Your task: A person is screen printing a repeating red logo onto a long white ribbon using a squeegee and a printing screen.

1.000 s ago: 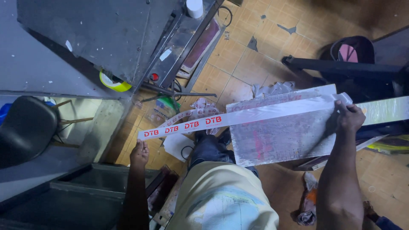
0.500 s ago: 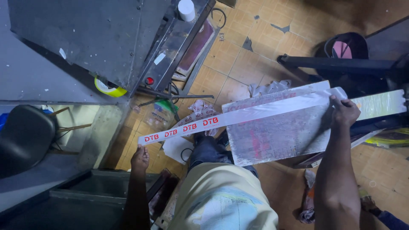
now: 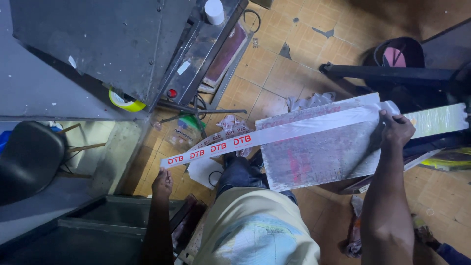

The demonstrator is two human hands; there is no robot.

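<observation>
Compared with half a second earlier, the scene has barely shifted: the long white strip [image 3: 274,133] stays stretched between the two hands at much the same slant, and the right hand [image 3: 396,128] sits at almost the same spot on the board's far edge.

The strip is a white band with red printed letters along its lower-left part, plain white along the rest. It runs from low on the left up across the top of a grey, paint-stained board [image 3: 324,152] that rests in front of the person's knees. Past the right hand a pale greenish strip [image 3: 436,120] carries on toward the right edge. On the tiled floor [image 3: 289,59] below lie a clear plastic bag with a green top [image 3: 184,131] and a small heap of similar red-lettered strips [image 3: 230,126]. A yellow tape roll [image 3: 125,102] sits under the dark metal counter [image 3: 108,44], and a white cap-shaped pot [image 3: 214,11] stands on its ledge.

The left hand [image 3: 163,182] pinches the strip's lower-left end, fingers closed on it. The right hand presses down, fingers curled, on the strip's upper-right end at the board's corner.
</observation>
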